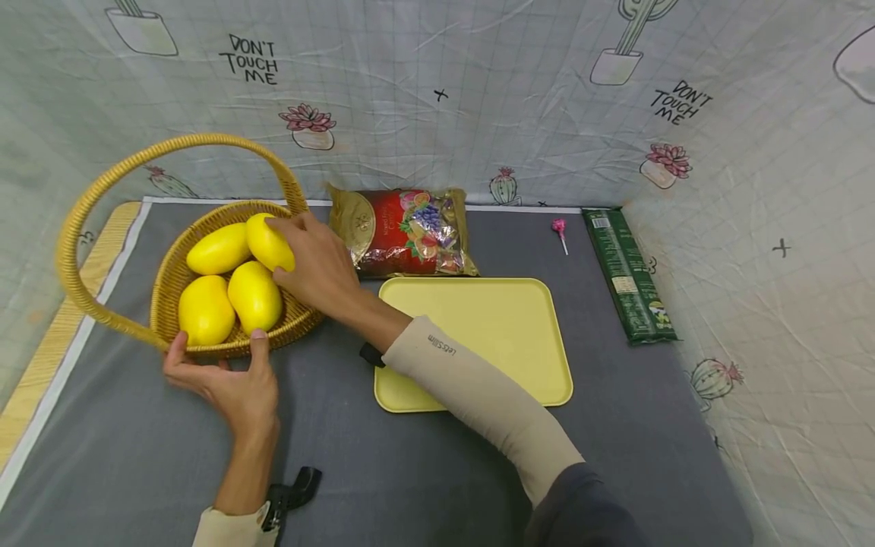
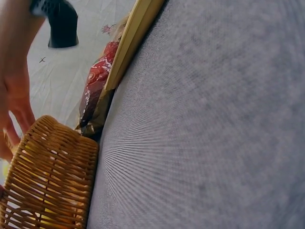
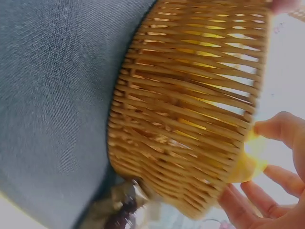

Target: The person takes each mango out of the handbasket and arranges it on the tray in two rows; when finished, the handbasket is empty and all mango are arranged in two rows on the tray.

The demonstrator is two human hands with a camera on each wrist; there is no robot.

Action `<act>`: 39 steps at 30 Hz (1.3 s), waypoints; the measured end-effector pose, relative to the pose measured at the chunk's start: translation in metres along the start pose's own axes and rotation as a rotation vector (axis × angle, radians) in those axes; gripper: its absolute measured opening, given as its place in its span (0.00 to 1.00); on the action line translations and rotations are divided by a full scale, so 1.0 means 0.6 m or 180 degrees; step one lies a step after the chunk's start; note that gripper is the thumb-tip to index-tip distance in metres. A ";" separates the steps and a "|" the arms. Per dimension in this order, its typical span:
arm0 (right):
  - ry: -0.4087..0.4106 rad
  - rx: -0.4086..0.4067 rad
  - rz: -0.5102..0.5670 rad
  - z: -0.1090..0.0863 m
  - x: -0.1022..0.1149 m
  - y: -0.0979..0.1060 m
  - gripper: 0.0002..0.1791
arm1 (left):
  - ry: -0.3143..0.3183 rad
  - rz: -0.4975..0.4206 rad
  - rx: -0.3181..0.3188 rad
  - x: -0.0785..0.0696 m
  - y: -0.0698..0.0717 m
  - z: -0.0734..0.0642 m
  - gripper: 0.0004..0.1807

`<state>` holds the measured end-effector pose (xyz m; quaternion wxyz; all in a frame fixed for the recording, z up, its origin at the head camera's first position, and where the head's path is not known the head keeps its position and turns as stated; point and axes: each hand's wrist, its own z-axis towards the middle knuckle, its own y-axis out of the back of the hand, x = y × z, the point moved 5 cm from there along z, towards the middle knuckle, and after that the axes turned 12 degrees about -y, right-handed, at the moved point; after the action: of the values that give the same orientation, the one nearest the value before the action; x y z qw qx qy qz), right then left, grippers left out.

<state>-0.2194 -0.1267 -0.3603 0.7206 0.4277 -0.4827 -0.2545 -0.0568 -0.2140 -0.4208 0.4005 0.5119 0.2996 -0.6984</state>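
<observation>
A yellow wicker basket (image 1: pixel 301 328) with a tall arched handle (image 1: pixel 205 141) stands at the table's left. Several yellow mangoes (image 1: pixel 219 249) lie in it. Reaching over the basket's right side, my right hand (image 1: pixel 320 260) grips the mango at the back right (image 1: pixel 268 240). Its thumb and fingers curl round that fruit, as the right wrist view also shows the hand (image 3: pixel 281 176) at the rim. At the front, my left hand (image 1: pixel 235 387) holds the basket's rim, thumb and fingers spread along it. In the left wrist view the woven wall (image 2: pixel 52 176) fills the lower left corner.
Right of the basket lies a red and gold candy bag (image 1: pixel 410 232). A pale yellow tray (image 1: pixel 506 327) sits in front of it, under my right forearm. Farther right are a pink lollipop (image 1: pixel 559 228) and a green packet (image 1: pixel 629 277). A printed curtain (image 1: pixel 437 137) hangs behind the table.
</observation>
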 end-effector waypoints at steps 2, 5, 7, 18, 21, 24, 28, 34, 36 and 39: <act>0.0019 -0.0017 0.0108 -0.010 -0.002 0.016 0.36 | 0.0005 -0.0001 0.0002 0.000 0.000 0.000 0.42; 0.0061 -0.0022 0.0239 -0.025 -0.009 0.041 0.37 | 0.0008 -0.0010 0.0012 -0.002 0.000 -0.001 0.42; 0.0071 0.0017 0.0312 -0.034 -0.016 0.057 0.37 | 0.0008 -0.0012 0.0015 -0.002 0.000 -0.002 0.42; 0.0371 0.0009 0.0734 -0.093 -0.089 0.134 0.36 | 0.0002 -0.0029 0.0008 0.000 0.001 -0.001 0.42; 0.0450 0.0046 0.0703 -0.105 -0.114 0.143 0.35 | -0.0022 -0.0026 0.0011 -0.001 0.001 0.000 0.42; 0.0484 0.0112 0.0641 -0.114 -0.141 0.148 0.35 | -0.0006 -0.0043 0.0022 -0.002 0.001 0.000 0.42; 0.0516 0.0155 0.0544 -0.122 -0.174 0.150 0.34 | 0.0022 -0.0068 0.0018 -0.003 0.002 0.001 0.41; 0.0485 0.0313 0.0294 -0.131 -0.219 0.143 0.34 | 0.0017 -0.0046 0.0020 -0.004 0.002 0.000 0.41; 0.0505 0.0380 0.0154 -0.133 -0.231 0.140 0.33 | 0.0028 -0.0031 0.0029 -0.004 0.002 0.000 0.41; 0.0550 0.0497 -0.0012 -0.135 -0.248 0.133 0.33 | 0.0042 -0.0018 0.0037 -0.004 0.001 0.000 0.41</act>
<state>-0.2093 0.0599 -0.3761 0.7235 0.5039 -0.4363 -0.1796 -0.0558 -0.2136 -0.4185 0.3936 0.5179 0.2996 -0.6979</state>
